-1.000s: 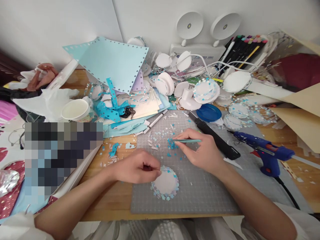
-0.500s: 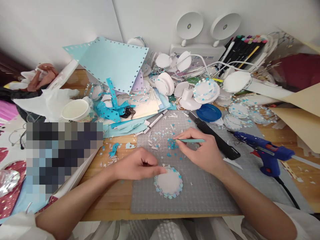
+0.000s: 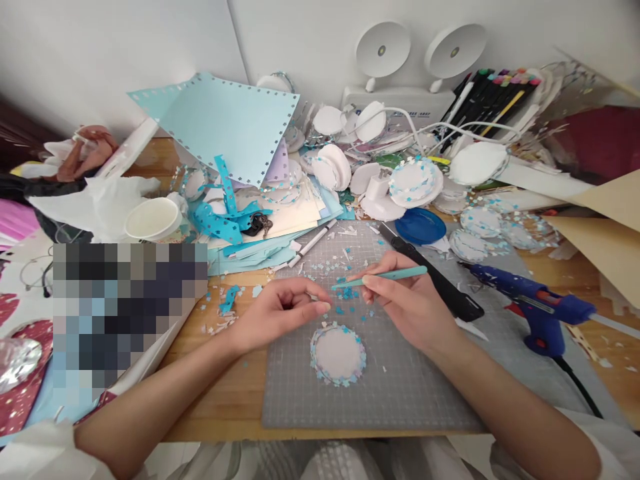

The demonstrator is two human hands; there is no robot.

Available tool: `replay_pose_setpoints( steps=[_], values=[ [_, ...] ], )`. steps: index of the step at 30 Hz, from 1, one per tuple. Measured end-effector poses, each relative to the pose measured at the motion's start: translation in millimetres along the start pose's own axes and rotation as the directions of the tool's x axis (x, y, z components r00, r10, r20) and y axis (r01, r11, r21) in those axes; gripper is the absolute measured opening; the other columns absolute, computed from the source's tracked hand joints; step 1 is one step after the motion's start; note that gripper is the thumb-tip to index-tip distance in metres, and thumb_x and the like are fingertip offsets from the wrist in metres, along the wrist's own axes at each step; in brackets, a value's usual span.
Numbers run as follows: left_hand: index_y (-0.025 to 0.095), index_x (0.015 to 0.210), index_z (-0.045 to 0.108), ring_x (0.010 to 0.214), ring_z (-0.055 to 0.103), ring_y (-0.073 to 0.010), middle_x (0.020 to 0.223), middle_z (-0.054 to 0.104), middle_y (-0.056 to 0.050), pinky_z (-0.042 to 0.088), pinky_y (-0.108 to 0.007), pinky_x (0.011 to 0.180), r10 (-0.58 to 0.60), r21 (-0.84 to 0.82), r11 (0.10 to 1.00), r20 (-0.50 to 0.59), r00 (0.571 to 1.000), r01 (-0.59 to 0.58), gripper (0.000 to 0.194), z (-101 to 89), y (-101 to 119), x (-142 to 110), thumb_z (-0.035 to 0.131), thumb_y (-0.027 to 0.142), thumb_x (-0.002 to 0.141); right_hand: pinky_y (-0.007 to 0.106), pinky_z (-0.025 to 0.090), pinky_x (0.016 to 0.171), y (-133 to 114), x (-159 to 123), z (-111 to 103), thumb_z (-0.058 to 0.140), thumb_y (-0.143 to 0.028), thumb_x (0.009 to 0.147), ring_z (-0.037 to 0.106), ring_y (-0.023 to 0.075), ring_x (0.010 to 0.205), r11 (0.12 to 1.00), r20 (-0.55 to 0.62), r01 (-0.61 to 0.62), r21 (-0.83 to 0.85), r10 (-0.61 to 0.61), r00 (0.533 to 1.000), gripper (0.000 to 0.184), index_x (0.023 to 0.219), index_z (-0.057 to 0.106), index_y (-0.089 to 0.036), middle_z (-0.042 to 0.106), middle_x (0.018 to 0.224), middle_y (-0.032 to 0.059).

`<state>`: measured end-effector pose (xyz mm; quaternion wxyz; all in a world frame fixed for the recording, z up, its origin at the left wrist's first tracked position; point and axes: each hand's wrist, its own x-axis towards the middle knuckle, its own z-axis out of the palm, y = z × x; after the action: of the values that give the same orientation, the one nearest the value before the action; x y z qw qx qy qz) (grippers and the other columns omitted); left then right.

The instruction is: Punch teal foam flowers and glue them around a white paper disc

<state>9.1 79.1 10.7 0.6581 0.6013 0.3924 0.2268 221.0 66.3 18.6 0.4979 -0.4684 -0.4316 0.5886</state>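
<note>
My right hand [image 3: 400,293] grips teal tweezers [image 3: 387,275], their tips pointing left over small blue paper flowers [image 3: 349,293] on the grey cutting mat [image 3: 295,407]. Whether the tips pinch anything is too small to tell. My left hand [image 3: 283,310] hovers left of the tips, thumb and index finger apart with nothing visible between them. Just below both hands, a round white disc [image 3: 341,353] lies flat on the mat, its rim ringed with small blue and pale flowers. Neither hand touches the disc.
A blue glue gun [image 3: 540,300] and a long black tool [image 3: 435,273] lie at right. Behind are a blue lid [image 3: 420,227], a white pen [image 3: 314,241], decorated discs [image 3: 415,181] and blue paper sheets [image 3: 225,127]. A paper cup [image 3: 153,219] stands at left.
My left thumb has lifted off the disc, and the left hand has risen towards the tweezers, its fingers extending. The tweezers' tips have shifted slightly left and down, and their back end has tilted up.
</note>
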Motion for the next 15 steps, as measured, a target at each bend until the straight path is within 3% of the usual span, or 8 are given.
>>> replay_pose_setpoints(
  steps=[7,15],
  values=[
    [0.013,0.087,0.064,0.046,0.022,-0.0055,0.051,0.029,0.008,0.015,-0.019,0.043,-0.05,-0.114,0.993,-0.078,0.996,0.041,0.032,-2.2,-3.6,1.1,0.068,0.043,0.078,0.028,0.051,0.058,9.8,-4.4,7.4,0.072,-0.029,0.074,0.059,0.0109,0.06,0.996,0.101,-0.052,0.068,0.045,0.994,0.019,0.068,0.056,-0.02,0.07,0.079,0.0009],
    [0.012,0.083,0.064,0.049,0.026,-0.0054,0.054,0.035,0.007,0.016,-0.02,0.046,-0.064,-0.15,0.988,-0.119,0.991,0.046,0.032,-2.0,-5.6,1.9,0.069,0.043,0.077,0.028,0.051,0.058,9.1,-3.9,6.3,0.072,-0.026,0.074,0.058,0.0108,0.06,0.995,0.092,-0.04,0.096,0.031,0.995,0.018,0.068,0.056,-0.02,0.069,0.079,0.0007]
  ],
)
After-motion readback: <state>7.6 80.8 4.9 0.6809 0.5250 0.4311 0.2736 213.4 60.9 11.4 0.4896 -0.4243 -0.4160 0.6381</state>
